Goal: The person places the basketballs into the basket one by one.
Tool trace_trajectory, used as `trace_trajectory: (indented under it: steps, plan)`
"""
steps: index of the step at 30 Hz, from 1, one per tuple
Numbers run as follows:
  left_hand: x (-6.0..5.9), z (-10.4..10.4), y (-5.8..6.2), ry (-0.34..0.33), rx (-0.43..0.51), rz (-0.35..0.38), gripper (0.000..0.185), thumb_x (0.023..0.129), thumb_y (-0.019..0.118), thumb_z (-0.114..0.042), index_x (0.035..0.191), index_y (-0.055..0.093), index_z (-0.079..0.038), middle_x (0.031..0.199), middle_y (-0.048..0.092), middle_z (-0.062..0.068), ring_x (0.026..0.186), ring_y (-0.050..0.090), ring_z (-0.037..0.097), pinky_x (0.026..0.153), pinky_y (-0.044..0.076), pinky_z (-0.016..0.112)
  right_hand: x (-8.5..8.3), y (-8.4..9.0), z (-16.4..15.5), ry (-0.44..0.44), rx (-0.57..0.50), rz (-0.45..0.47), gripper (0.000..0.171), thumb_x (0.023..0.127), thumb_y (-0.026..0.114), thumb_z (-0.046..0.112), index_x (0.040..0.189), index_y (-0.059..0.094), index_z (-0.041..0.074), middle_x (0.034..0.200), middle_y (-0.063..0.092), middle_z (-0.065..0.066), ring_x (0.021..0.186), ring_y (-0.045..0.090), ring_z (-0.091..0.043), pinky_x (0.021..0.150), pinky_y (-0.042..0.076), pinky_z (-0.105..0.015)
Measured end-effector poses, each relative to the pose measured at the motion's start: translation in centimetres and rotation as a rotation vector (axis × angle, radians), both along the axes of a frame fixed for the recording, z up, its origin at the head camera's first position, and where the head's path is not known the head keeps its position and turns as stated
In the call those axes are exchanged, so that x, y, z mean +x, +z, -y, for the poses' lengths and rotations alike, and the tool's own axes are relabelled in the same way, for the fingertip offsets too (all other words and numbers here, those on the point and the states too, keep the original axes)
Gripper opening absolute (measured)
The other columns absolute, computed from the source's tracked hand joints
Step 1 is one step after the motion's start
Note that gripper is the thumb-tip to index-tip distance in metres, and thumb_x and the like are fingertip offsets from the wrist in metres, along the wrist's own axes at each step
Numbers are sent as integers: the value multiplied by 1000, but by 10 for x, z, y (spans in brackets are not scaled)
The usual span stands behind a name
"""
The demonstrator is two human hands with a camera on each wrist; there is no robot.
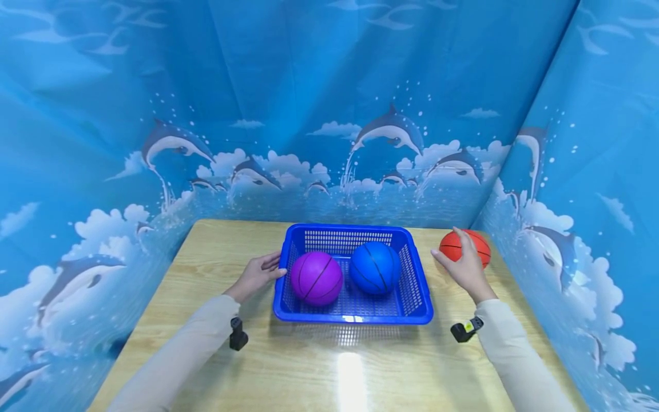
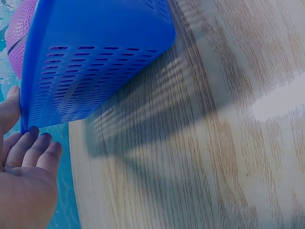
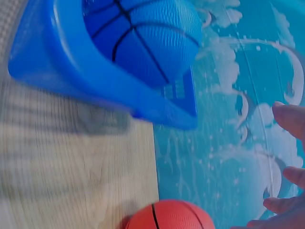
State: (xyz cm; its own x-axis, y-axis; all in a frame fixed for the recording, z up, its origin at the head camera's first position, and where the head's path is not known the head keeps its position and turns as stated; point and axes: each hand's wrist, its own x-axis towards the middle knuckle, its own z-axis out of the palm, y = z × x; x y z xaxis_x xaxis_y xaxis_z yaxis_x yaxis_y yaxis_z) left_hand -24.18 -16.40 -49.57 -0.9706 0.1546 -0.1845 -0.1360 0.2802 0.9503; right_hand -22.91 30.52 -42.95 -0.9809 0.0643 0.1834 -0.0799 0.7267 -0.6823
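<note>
A blue plastic basket (image 1: 309,316) with slotted sides holds a purple basketball (image 1: 316,280) on the left and a blue basketball (image 1: 374,268) on the right. My left hand (image 1: 255,277) grips the basket's left rim, thumb on top and the other fingers at the outer side, as the left wrist view also shows. To the right of the basket, a red basketball (image 1: 479,247) sits near the back right of the table. My right hand (image 1: 467,273) overlaps this ball in the head view, thumb and fingers spread apart. In the right wrist view its fingers (image 3: 291,119) show nothing between them.
The light wood table (image 1: 216,355) stands against blue curtains (image 1: 288,114) printed with dolphins at the back and sides. A bright glare patch (image 1: 351,377) lies on the tabletop in front of the basket. A small black camera (image 1: 238,334) is worn on each wrist.
</note>
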Motion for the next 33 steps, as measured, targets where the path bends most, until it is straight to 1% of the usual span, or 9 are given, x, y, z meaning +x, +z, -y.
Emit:
trace_trajectory:
  steps: [3,6,9,13,17,20,26,29,33]
  plan:
    - [0,0,1,12,-18,12,60,84,62,-18,136,34,-8,135,40,14,122,41,26,98,40,33,-2,0,-10,-30,-25,-17,83,81,59,43,143,14,12,144,15,-21,128,18,-44,95,24,-67]
    - [1,0,1,21,-32,19,60,83,62,-19,136,35,-10,135,41,13,122,42,25,97,41,33,-3,-1,-19,-48,-53,-29,81,82,60,39,142,14,9,143,16,-23,126,19,-45,94,25,-67]
    - [1,0,1,16,-39,9,60,83,62,-20,136,35,-9,135,41,14,121,42,26,98,40,34,-5,-3,-28,-60,-65,-31,80,83,60,37,141,15,5,141,17,-25,125,21,-45,94,27,-66]
    - [1,0,1,2,-37,-3,62,83,62,-20,137,34,-7,135,40,16,122,41,28,98,40,35,-6,-3,-40,-78,-50,14,82,84,57,41,142,13,4,142,13,-26,126,18,-46,93,26,-67]
    - [1,0,0,7,-35,4,62,83,63,-20,136,34,-8,135,41,14,121,42,26,98,40,34,-6,-4,-52,-91,-52,89,86,84,53,47,143,6,6,144,3,-26,128,9,-47,93,23,-69]
    - [1,0,0,11,-34,4,62,82,63,-21,136,35,-8,134,42,13,121,42,25,97,40,33,-9,-7,-60,-105,-58,120,88,84,51,49,143,3,6,145,0,-26,128,7,-48,93,22,-69]
    - [1,0,-1,-7,-35,-9,64,82,63,-22,137,33,-7,135,40,15,121,42,27,98,40,35,-14,-12,-71,-141,-52,134,90,83,50,51,143,2,4,144,-2,-27,128,6,-49,93,22,-69]
    - [1,0,0,9,-40,1,63,82,64,-23,136,35,-10,134,42,12,121,43,24,98,40,33,-16,-13,-75,-142,-67,135,91,83,50,51,142,-1,4,144,-4,-27,128,4,-48,94,21,-69]
    - [1,0,0,3,-26,-5,63,82,64,-22,136,35,-9,134,42,13,121,42,25,97,40,33,-20,-15,-78,-150,-96,150,92,84,50,50,142,-4,5,144,-6,-27,129,2,-48,95,20,-69]
